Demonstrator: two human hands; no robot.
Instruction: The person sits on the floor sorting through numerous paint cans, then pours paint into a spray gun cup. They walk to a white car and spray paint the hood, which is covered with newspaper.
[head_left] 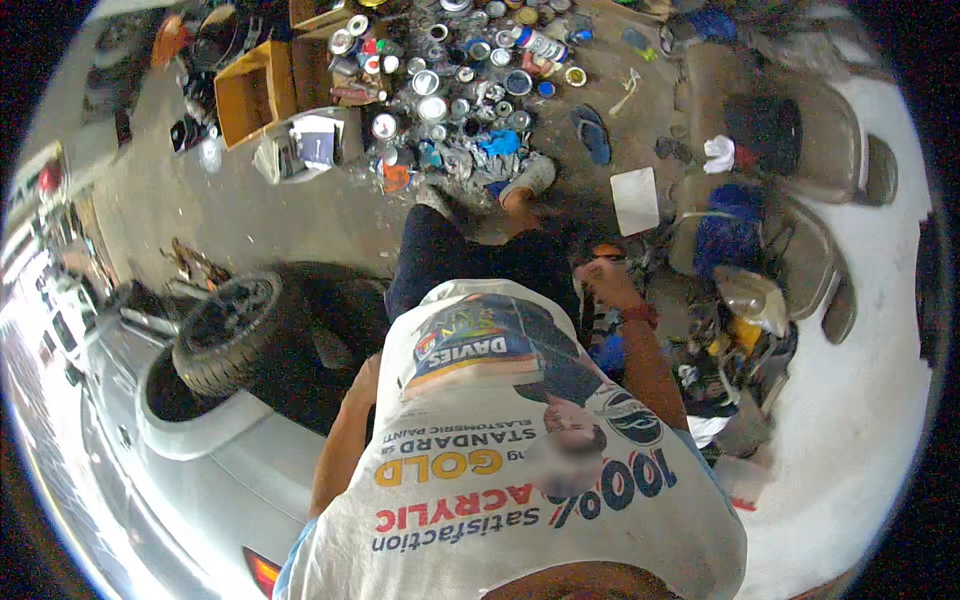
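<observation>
My right hand (607,284) is held low beside my right knee, its fingers curled closed. Whether anything small is in them I cannot make out. Just beyond it shows a small orange thing (606,251), and a jumble of tools and parts (725,350) lies to its right. My left forearm (345,430) runs down along my side; the hand itself is hidden behind my printed white shirt (450,430). Past my feet stand many paint cans (432,108), jars and lids crowded together on the floor, with a blue cloth or wrapper (499,143) at their near edge.
A grey car (220,460) stands close on my left, with a tyre (225,330) by it. At upper left is an open cardboard box (255,95). Plastic chairs (830,140) line the right, near a slipper (592,135) and a white square sheet (635,200).
</observation>
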